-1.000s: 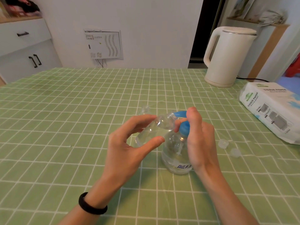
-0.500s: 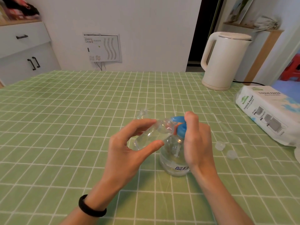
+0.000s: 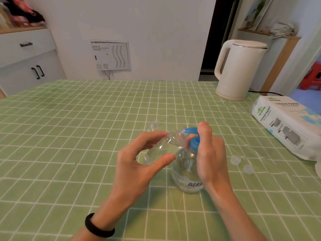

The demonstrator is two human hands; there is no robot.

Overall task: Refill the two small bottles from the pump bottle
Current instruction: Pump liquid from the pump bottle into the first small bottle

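I count 1 pump bottle [image 3: 187,174] upright mid-table [image 3: 69,127] | left hand [image 3: 132,167] grips 1 small bottle [image 3: 165,146], tilted, mouth at the blue spout | right hand [image 3: 212,157] curled over the pump head, thumb seemingly beneath | second small bottle [image 3: 154,123] behind, uncapped | 2 caps [image 3: 235,160] right | 1 kettle [image 3: 238,70], 1 tissue pack [image 3: 284,122] far right

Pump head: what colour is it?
The pump head is blue; the head view shows it.

White kettle [image 3: 238,70], tissue pack [image 3: 284,126], green checked tablecloth [image 3: 69,136], white cabinet [image 3: 26,63] behind
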